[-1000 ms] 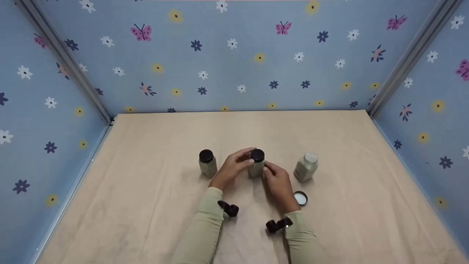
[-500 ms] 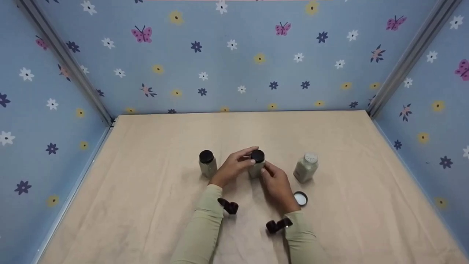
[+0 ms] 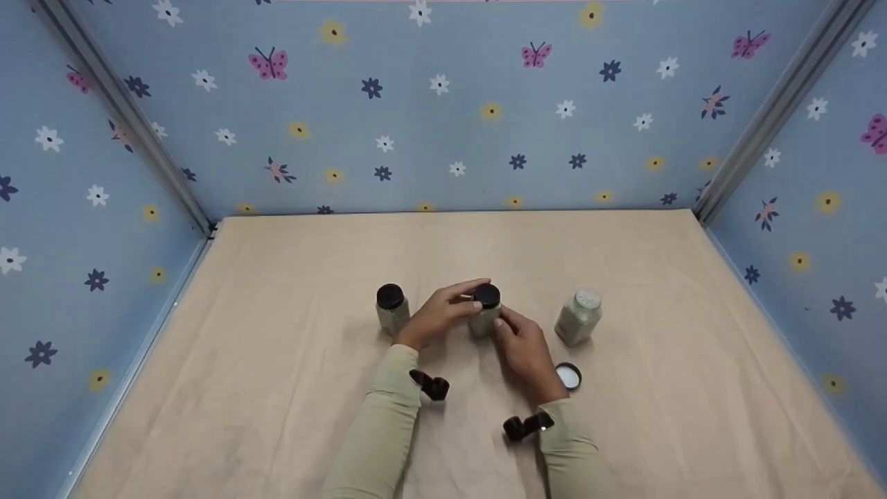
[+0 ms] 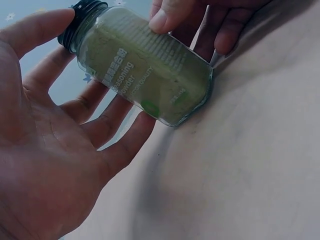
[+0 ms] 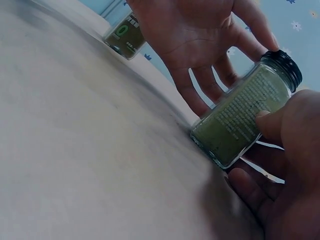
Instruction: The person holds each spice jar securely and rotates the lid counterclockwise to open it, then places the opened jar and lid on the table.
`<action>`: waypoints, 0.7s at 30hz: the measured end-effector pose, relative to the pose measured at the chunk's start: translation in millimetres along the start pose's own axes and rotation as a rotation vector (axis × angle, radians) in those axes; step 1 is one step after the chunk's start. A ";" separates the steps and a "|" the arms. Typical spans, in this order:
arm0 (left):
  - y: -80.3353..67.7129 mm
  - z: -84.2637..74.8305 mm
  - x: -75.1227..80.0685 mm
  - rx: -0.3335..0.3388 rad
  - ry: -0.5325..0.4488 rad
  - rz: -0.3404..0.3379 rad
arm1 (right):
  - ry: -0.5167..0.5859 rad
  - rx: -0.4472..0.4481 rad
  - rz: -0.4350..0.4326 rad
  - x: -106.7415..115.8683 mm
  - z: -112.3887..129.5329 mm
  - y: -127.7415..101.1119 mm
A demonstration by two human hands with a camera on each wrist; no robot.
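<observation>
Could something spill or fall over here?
Maybe. The right hand grips the middle jar while the left hand touches its black cap; a slip could tip it. The right-hand jar has no cap, so a bump from an elbow could spill its powder.

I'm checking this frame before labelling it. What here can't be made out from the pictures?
- Middle jar: in the head view the left hand and right hand cover most of its body.
- Its label print: blurred in both wrist views, unreadable.
- Loose cap: hidden from both wrist views.
- Right jar: too small in the head view to read.
</observation>
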State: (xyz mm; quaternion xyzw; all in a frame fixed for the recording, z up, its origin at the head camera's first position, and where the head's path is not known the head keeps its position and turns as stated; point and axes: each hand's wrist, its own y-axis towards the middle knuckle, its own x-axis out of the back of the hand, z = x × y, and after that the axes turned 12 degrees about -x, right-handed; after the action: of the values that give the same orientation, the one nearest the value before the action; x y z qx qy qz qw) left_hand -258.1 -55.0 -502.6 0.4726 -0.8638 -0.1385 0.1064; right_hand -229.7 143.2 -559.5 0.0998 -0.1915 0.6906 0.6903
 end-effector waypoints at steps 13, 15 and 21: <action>0.1 5.0 -0.9 0.004 -0.090 -0.001 | -0.005 -0.024 0.016 1.1 -1.3 -0.4; -0.5 5.5 -1.8 -0.002 -0.082 -0.002 | -0.009 -0.029 0.015 1.6 -1.7 -0.8; -1.0 6.7 -4.0 -0.001 -0.042 -0.030 | -0.016 -0.018 0.010 2.6 -1.3 -1.2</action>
State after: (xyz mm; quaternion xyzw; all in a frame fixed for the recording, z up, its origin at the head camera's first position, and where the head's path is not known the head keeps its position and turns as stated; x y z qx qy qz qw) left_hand -257.3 -51.2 -509.4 0.4824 -0.8586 -0.1502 0.0866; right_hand -228.3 146.1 -559.5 0.0982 -0.2040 0.6913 0.6862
